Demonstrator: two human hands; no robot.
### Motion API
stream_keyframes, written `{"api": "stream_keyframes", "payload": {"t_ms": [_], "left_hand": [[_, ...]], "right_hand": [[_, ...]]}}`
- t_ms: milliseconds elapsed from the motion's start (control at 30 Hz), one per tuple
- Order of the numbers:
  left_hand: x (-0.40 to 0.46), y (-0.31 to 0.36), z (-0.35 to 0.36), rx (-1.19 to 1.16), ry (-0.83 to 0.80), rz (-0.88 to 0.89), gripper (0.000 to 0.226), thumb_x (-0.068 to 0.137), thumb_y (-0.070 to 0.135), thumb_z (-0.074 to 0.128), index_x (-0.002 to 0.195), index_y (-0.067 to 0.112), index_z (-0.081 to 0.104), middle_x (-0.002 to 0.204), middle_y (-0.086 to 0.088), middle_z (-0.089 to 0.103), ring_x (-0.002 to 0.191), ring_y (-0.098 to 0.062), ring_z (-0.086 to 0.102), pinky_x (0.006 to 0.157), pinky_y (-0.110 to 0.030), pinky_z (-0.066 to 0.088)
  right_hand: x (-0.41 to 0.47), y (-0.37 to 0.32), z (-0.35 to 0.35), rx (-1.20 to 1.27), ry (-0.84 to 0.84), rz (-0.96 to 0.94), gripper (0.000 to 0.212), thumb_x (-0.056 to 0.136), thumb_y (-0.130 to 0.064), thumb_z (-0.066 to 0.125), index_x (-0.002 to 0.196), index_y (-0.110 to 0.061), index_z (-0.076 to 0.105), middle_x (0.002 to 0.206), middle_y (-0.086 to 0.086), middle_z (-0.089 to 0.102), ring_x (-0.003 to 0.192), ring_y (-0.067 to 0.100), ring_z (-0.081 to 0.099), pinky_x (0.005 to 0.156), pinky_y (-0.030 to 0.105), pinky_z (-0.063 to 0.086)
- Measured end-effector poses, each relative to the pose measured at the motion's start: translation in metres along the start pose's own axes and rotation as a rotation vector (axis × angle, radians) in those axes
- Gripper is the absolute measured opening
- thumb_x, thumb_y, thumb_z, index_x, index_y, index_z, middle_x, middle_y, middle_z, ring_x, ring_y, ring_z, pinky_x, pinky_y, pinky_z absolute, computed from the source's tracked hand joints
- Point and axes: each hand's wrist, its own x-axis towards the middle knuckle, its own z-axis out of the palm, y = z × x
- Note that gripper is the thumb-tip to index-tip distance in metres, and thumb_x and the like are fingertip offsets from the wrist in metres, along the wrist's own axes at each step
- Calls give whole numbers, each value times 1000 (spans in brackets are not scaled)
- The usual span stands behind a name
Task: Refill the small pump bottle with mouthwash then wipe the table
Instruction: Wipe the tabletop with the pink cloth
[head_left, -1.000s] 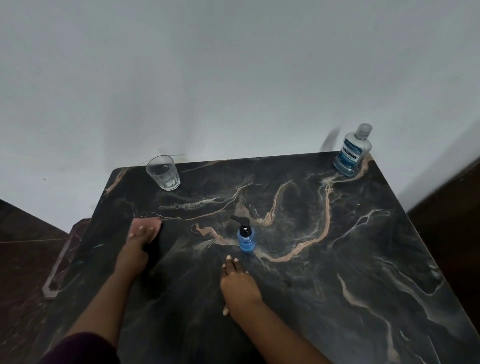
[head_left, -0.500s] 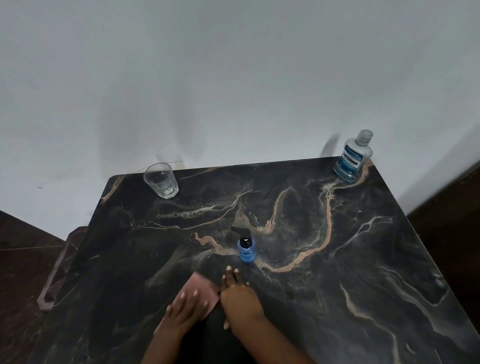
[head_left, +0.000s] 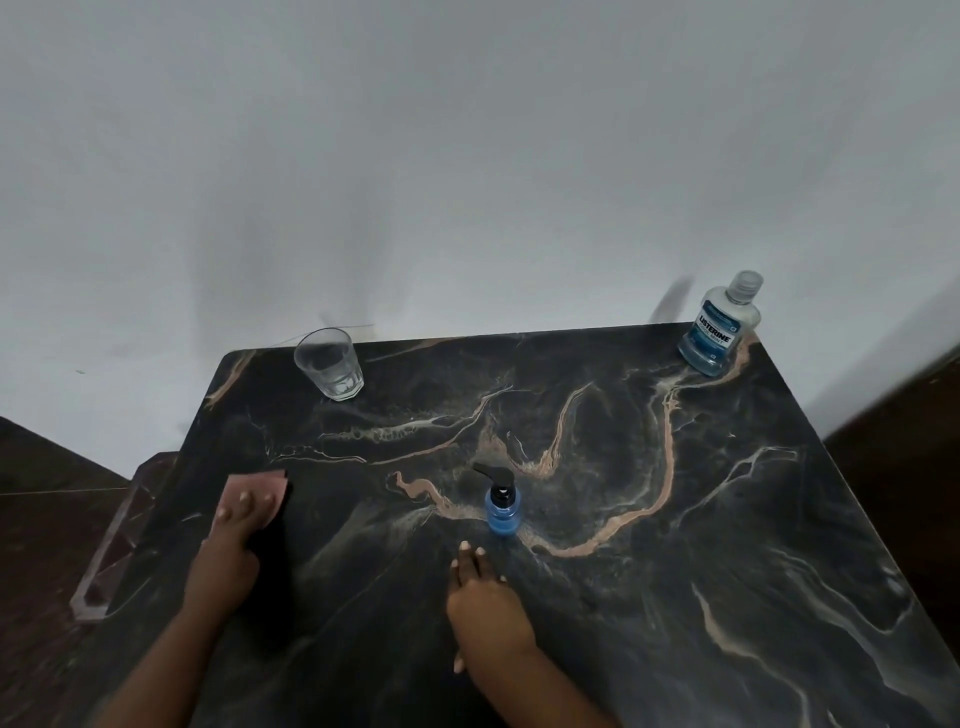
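Note:
A small blue pump bottle (head_left: 502, 508) with a black pump stands upright in the middle of the dark marble table (head_left: 649, 519). My left hand (head_left: 228, 551) presses flat on a pink cloth (head_left: 257, 493) near the table's left edge. My right hand (head_left: 485, 603) rests flat on the table just in front of the pump bottle, fingers together, holding nothing. The mouthwash bottle (head_left: 719, 327), capped and partly full of blue liquid, stands at the back right corner.
A clear drinking glass (head_left: 330, 364) stands at the back left of the table. A white wall runs behind the table. Dark floor shows on both sides, and a reddish ledge (head_left: 117, 540) lies below the left edge.
My left hand has slid the pink cloth from beside my right hand back out to the left side of the table. My right hand and the bottles have stayed put.

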Motion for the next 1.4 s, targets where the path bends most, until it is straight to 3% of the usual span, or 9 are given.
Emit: {"api": "stream_keyframes", "payload": {"t_ms": [100,233,367,467,600,833,967,1200,1400], "left_hand": [[22,31,8,-44,-4,-10,80,82,-19,40,149,23,38,163,-3,18,151,-28,14,119,-50,22],[5,67,47,-22,-79,290,85,79,-21,40,151,23,32,162,2,12,152,-22,3,120,-37,3],[-24,77,82,134,-170,591,90,82,-13,39,151,29,-1,157,9,-12,147,-20,-17,118,-33,-9],[-7,72,71,310,-230,703,85,91,-2,38,148,32,-15,154,7,-25,147,-22,-22,121,-33,-5],[32,83,50,375,-248,611,83,93,-3,41,155,29,-5,162,2,-18,152,-25,-11,123,-38,5],[75,132,50,174,-252,361,82,87,-15,37,155,28,20,165,0,3,152,-29,1,121,-50,15],[61,130,57,171,-258,456,74,92,-8,43,155,26,23,165,-1,7,152,-28,3,122,-47,11],[-15,100,85,119,-237,665,88,81,-13,39,153,34,24,163,9,7,153,-20,-1,122,-38,3],[4,77,70,183,-202,626,90,82,-14,38,154,35,17,161,12,-2,153,-19,-3,122,-35,0]], "right_hand": [[0,-1,-1,3,-13,2,105,79,-6,76,151,4,1,160,21,-12,148,38,-3,118,51,18],[-1,-1,-2,-4,-11,8,104,78,-5,76,151,5,2,160,22,-10,148,38,-2,118,50,19],[-1,-3,-3,-10,9,16,87,87,2,64,150,7,5,160,23,-8,148,39,0,117,52,21],[-1,-3,-3,-7,24,22,86,87,4,63,150,7,5,160,22,-8,148,38,1,117,52,20],[-2,-4,-5,2,18,26,83,88,5,60,150,7,6,160,22,-7,148,37,1,117,51,22],[-3,-3,-7,43,19,37,86,87,4,62,151,5,5,160,21,-9,149,36,1,118,51,20],[-4,-4,-8,46,-4,48,108,74,-1,78,152,2,4,160,19,-10,149,35,4,117,49,22],[-4,-7,-10,14,18,68,109,71,-2,81,151,4,7,160,21,-3,147,37,13,114,48,28],[-4,-5,-9,37,6,60,107,74,-1,78,152,1,5,161,17,-8,148,35,8,115,49,25]]}}
